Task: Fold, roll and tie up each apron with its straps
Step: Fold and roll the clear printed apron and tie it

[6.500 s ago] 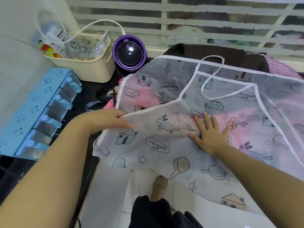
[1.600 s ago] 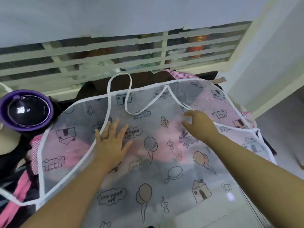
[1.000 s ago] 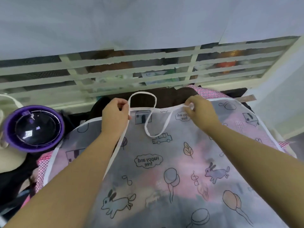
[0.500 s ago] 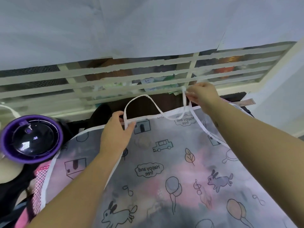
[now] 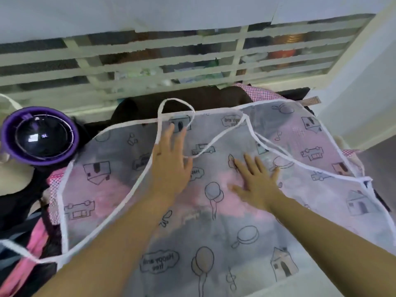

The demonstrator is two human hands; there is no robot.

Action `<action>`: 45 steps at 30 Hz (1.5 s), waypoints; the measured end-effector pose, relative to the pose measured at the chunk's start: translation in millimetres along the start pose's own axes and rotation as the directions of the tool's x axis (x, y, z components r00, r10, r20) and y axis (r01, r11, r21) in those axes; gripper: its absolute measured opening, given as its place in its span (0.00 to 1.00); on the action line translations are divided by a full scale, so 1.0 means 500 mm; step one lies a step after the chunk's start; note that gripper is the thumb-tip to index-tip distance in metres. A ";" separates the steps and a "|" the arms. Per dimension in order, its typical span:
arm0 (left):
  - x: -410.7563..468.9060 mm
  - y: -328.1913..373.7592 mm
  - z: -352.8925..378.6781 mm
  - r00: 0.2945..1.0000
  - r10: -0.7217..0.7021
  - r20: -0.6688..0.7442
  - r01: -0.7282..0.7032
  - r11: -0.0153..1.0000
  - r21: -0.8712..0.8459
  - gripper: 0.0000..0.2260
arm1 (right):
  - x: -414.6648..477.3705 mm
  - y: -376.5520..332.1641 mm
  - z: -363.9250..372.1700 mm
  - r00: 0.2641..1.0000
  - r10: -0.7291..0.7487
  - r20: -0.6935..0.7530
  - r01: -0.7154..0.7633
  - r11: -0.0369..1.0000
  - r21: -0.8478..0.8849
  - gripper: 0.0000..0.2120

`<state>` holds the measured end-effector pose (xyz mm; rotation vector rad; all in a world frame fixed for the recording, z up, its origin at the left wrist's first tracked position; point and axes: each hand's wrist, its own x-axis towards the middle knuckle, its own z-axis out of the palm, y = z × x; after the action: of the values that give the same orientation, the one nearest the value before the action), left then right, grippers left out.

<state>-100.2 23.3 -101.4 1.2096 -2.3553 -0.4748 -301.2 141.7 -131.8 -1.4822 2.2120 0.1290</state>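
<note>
Apron (image 5: 246, 232) lies spread flat on a heap of clothes (image 5: 214, 95), neck strap (image 5: 177, 101) looping past its edge at 12 o'clock. Left hand (image 5: 171, 166) and right hand (image 5: 255, 181) press it with straight fingers, gripping nothing. The thin sheet may slide or crease on the lumpy heap, skewing the fold

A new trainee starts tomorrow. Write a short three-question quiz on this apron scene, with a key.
1. True or false: the right hand grips the neck strap.
2. Where does the purple round gadget sit? A: left of the apron. B: right of it. C: on top of it.
3. Is the apron rolled up yet?
Key: 1 false, the hand lies flat and open on the apron. 2 A. 3 no, it lies spread out.
</note>
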 end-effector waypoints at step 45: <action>-0.571 -0.026 0.074 0.909 0.150 0.388 -0.352 0.775 0.525 0.55 | -0.292 0.108 0.221 0.891 -0.432 -0.138 0.331 0.827 -0.456 0.60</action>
<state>35.9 255.3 -204.9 1.0722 -3.0402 0.1956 -268.5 324.5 -176.4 -2.2655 2.0885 0.3309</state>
